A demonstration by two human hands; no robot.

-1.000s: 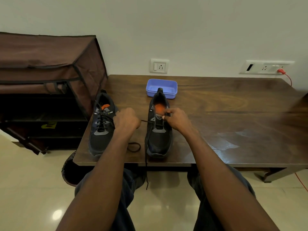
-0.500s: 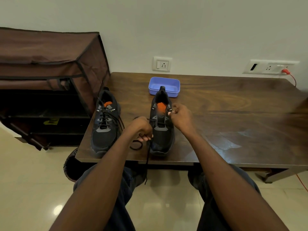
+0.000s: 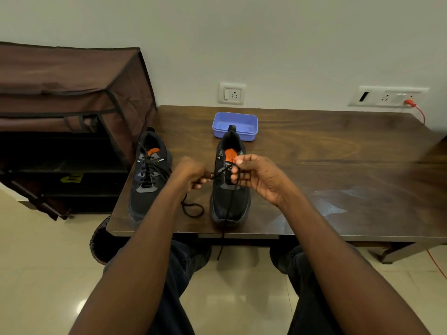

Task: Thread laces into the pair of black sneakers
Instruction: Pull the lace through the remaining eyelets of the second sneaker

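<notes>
- Head view: looking down at two black sneakers standing toes toward the near edge of the dark wooden tabletop [image 3: 338,165].
- Left sneaker [image 3: 148,175] sitting near the left edge, laces already crossing its eyelets.
- Right sneaker [image 3: 229,184] sitting at centre, just in front of a blue tray [image 3: 235,125].
- Left hand [image 3: 191,175] curling tight, pinching the black lace [image 3: 223,228] between the two shoes.
- Right hand [image 3: 256,176] hovering over the right sneaker's eyelets, fingers bent round the same lace.
- Lace looping on the tabletop beside the right sneaker, one end dangling past the front edge.
- Brown fabric shoe rack [image 3: 67,112] standing to the left.
</notes>
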